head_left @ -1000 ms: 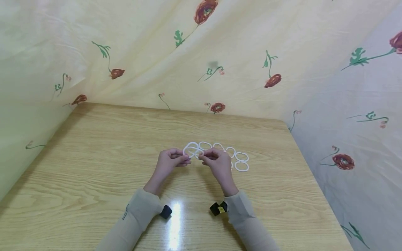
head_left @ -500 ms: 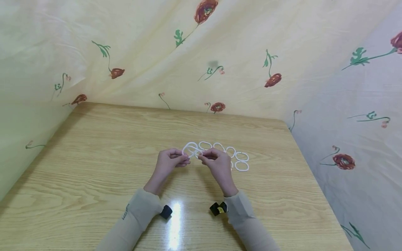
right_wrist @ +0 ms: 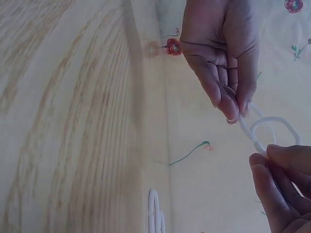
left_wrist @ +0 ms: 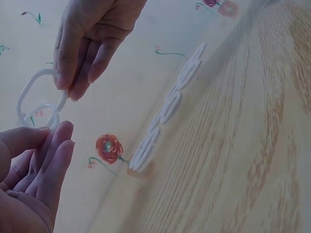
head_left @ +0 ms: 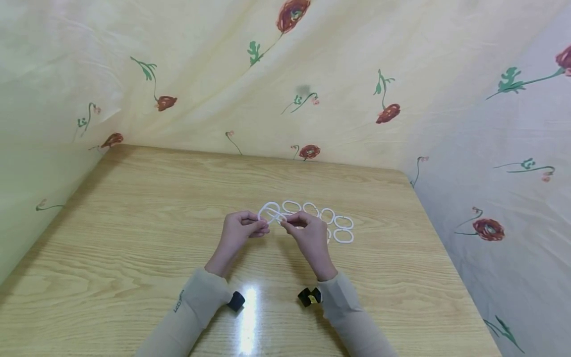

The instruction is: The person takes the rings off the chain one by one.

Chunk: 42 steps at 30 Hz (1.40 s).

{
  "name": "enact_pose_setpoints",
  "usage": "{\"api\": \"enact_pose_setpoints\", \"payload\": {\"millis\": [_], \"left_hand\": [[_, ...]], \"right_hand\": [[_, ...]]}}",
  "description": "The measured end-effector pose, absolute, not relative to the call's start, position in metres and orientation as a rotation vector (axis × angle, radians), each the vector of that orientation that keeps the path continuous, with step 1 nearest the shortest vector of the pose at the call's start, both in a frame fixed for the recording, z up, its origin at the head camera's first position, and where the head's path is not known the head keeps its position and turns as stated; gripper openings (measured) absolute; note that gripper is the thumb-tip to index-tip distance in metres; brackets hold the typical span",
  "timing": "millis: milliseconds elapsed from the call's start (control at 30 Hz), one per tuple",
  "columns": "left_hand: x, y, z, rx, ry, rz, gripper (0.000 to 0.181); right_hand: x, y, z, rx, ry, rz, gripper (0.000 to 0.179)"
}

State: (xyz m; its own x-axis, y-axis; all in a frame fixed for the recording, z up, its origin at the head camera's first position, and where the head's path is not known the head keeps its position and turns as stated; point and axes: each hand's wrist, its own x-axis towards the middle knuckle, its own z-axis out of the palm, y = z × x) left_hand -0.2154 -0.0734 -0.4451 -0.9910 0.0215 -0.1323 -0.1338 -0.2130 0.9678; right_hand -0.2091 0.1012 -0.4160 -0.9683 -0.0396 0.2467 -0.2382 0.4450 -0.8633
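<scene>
My left hand (head_left: 243, 227) pinches a white oval plastic link (head_left: 269, 203) between thumb and fingers. Opposite it, my right hand (head_left: 311, 233) pinches a second white link (head_left: 281, 214). The two links cross one another above the table, their loops overlapping; whether they are hooked together I cannot tell. From the left wrist view, the right hand's link (left_wrist: 21, 98) looks larger, and the left hand's fingertips cover part of the other link (left_wrist: 43, 106). The right wrist view shows both hands close together, with fingertips hiding parts of the links.
Several more white links (head_left: 343, 229) lie in rows on the wooden table (head_left: 156, 208), behind and right of the right hand, which hides some. A flowered cloth (head_left: 214, 79) hangs along the table's back and sides. A dark wrist camera (head_left: 236, 301) sits under the left cuff.
Both hands keep their pinch on the links and have barely moved. The links have shifted very slightly to the left, with the right hand's fingertips following.
</scene>
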Motion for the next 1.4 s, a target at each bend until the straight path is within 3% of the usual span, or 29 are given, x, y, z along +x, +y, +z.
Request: {"api": "enact_pose_setpoints", "payload": {"millis": [333,633,1400], "left_hand": [[-0.216,-0.073,-0.445,-0.181,1.947,2.341,0.015],[-0.215,-0.073,-0.445,-0.209,1.931,2.282,0.015],[-0.215,-0.073,-0.454,-0.075,1.919,2.005,0.018]], "right_hand": [[-0.209,0.101,-0.411,0.250,-2.516,1.520,0.007],[-0.214,0.111,-0.410,0.111,-2.486,1.783,0.011],[-0.220,0.157,-0.405,-0.115,-2.494,1.885,0.019]]}}
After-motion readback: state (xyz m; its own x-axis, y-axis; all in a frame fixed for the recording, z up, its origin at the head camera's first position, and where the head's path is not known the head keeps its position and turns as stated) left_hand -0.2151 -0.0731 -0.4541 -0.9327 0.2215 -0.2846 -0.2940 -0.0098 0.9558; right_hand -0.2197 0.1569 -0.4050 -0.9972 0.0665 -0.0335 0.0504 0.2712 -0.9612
